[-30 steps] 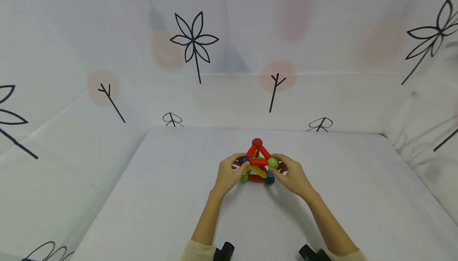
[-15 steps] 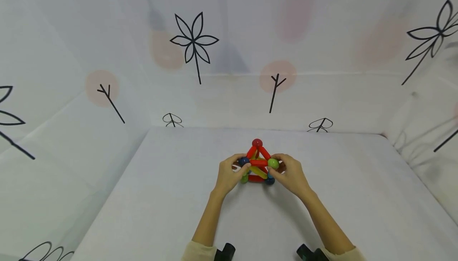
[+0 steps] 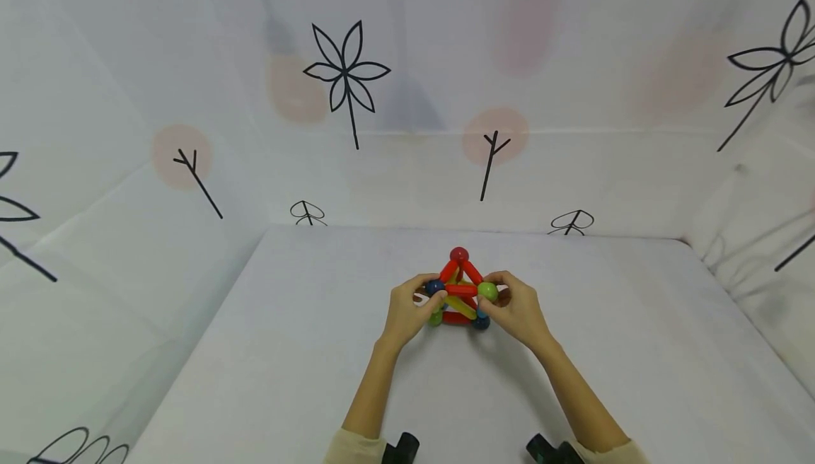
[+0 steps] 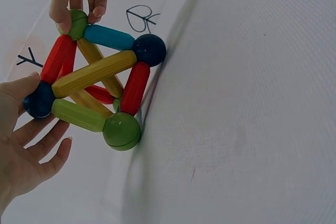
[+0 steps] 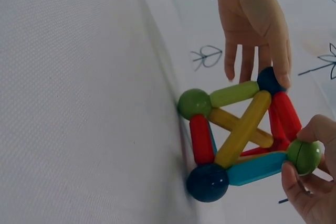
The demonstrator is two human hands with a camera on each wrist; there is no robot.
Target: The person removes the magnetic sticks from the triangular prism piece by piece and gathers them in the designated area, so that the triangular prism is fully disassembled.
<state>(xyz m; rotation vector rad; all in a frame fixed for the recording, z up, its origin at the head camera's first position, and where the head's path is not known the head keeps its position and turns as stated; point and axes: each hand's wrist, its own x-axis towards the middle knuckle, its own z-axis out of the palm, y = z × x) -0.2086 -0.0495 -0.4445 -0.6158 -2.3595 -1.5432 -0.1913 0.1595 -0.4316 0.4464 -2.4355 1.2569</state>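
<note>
A structure of magnetic rods (image 3: 461,290) and balls stands upright between my hands, a red ball (image 3: 459,255) at its peak. My left hand (image 3: 402,315) pinches the dark blue ball (image 4: 38,100) at its left upper corner between thumb and fingers. The green ball (image 5: 304,156) at the right upper corner is in the thumb-and-finger grip of my right hand (image 3: 521,313). Red, lime and light blue (image 4: 109,37) rods form the edges, and a yellow rod (image 4: 94,74) slants across the near side. Lower down are another green ball (image 4: 122,131) and a dark blue ball (image 5: 207,182).
The structure's lower balls are close over a white-covered table (image 3: 299,351). White cloth walls (image 3: 414,181) with printed leaves and twigs rise behind and at both sides. Dark wrist devices (image 3: 401,448) sit at the sleeves.
</note>
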